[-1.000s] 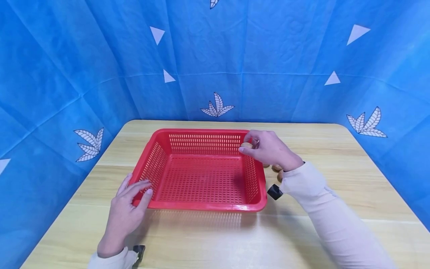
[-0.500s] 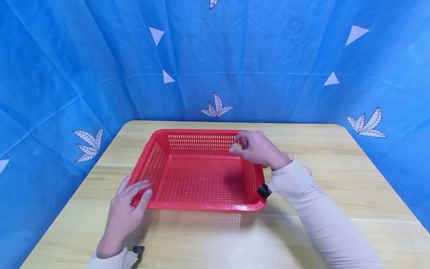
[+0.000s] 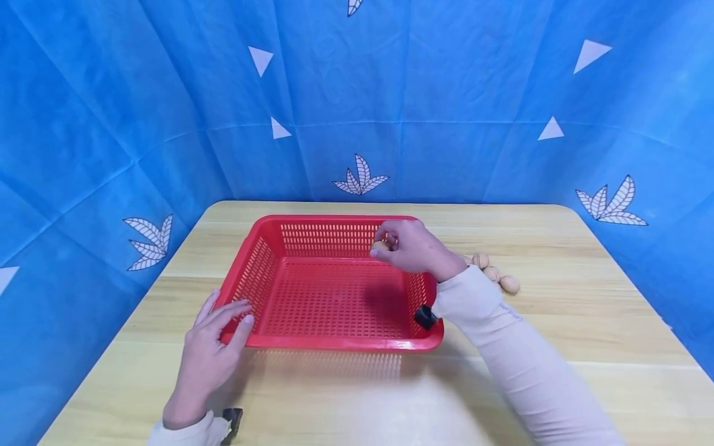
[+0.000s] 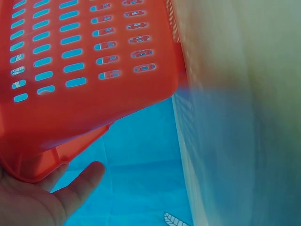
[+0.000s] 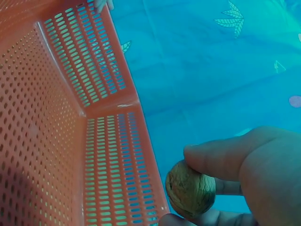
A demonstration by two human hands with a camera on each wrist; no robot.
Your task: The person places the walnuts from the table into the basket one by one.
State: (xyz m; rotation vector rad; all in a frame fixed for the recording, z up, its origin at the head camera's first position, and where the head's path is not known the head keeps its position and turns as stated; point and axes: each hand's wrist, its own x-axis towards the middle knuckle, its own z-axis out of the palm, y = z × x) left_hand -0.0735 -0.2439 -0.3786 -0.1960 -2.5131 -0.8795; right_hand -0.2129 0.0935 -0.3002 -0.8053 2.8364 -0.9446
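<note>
In the head view a red plastic basket (image 3: 334, 297) with slotted walls stands on the table. My right hand (image 3: 413, 248) pinches a walnut (image 3: 380, 246) between thumb and fingers, above the basket's back right part. The right wrist view shows this walnut (image 5: 190, 190) close up, with its ridged brown shell. My left hand (image 3: 209, 353) rests on the basket's front left corner, thumb and some fingers reaching over the rim. Seen in the left wrist view, loosely extended fingers (image 4: 80, 188) lie outside the red wall (image 4: 94, 103).
Several walnuts (image 3: 493, 272) lie on the wooden table (image 3: 558, 310) to the right of the basket, partly behind my right wrist. A blue cloth (image 3: 357, 93) with white triangles and leaf prints hangs behind and beside the table.
My right hand has moved left over the basket, carrying the walnut. More of the walnuts on the table show beside the sleeve. The left hand and the basket have stayed put.
</note>
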